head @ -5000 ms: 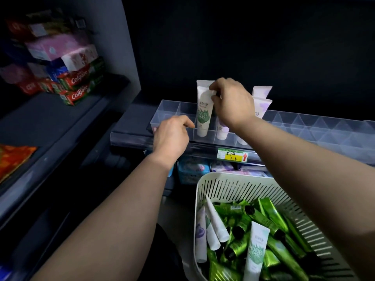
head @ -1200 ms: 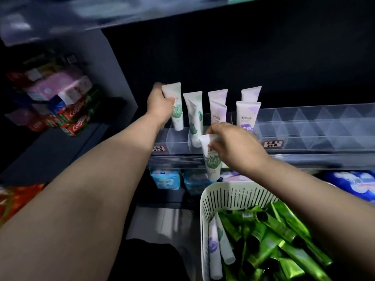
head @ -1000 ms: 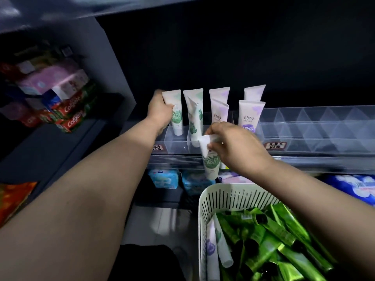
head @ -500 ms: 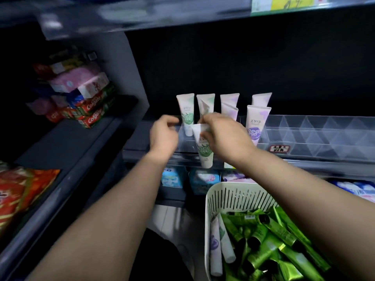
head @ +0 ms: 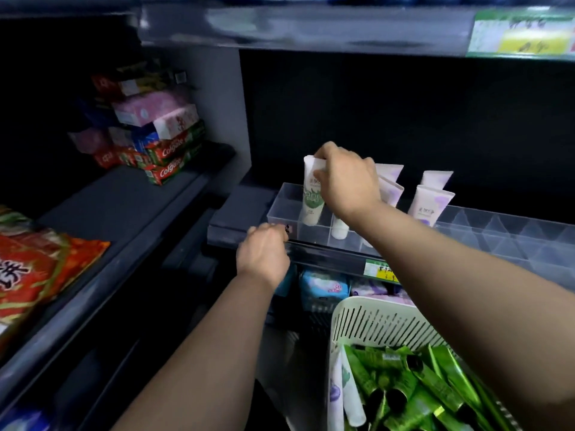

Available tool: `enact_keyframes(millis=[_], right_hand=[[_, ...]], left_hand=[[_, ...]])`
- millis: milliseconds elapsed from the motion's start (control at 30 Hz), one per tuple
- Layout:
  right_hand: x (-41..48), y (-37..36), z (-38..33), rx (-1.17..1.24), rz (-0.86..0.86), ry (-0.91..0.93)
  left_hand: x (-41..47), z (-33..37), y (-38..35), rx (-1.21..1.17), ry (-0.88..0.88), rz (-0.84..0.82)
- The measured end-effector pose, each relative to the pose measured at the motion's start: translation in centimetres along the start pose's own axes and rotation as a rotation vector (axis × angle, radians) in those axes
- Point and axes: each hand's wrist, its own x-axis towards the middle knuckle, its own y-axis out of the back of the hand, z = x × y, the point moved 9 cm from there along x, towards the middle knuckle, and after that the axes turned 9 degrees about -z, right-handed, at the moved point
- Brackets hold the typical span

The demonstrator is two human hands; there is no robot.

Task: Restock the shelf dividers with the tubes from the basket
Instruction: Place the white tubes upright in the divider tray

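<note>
Stacked toothpaste boxes [head: 169, 150] sat on the neighbouring shelf to the far left, no part of the job. The left hand [head: 263, 253] lay at the front edge of the shelf [head: 239, 217], fingers curled against it; I cannot tell whether they gripped it, but they held no tube. Next along, a white-and-green tube [head: 312, 197] stood cap down in a slot near the left end of the clear dividers [head: 504, 228], its crimped top pinched by the fingers of the right hand [head: 345, 181]. Purple tubes [head: 431, 197] filled slots further right. The step in hand looked like seating this tube. The next move would call for releasing it without tipping it, then reaching down to the basket [head: 382, 321] at lower right, where many green tubes [head: 413, 396] lay.
</note>
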Motion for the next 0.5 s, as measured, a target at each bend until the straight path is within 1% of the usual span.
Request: enact_keyframes(millis=[167,367,500], right_hand=[[0.3,-2.9,0.9,-0.033,-0.113,-0.038],[0.9,-3.3,1.2,-0.012,-0.09,-0.028],[0.3,-2.0,1.0,-0.005,-0.031,0.023]], left_hand=[[0.6,1.0,-0.2,-0.024,-0.043,0.001],[1.3,1.1,-0.5,-0.006,-0.057,-0.002],[1.3,1.7,-0.5,0.006,-0.08,0.002]])
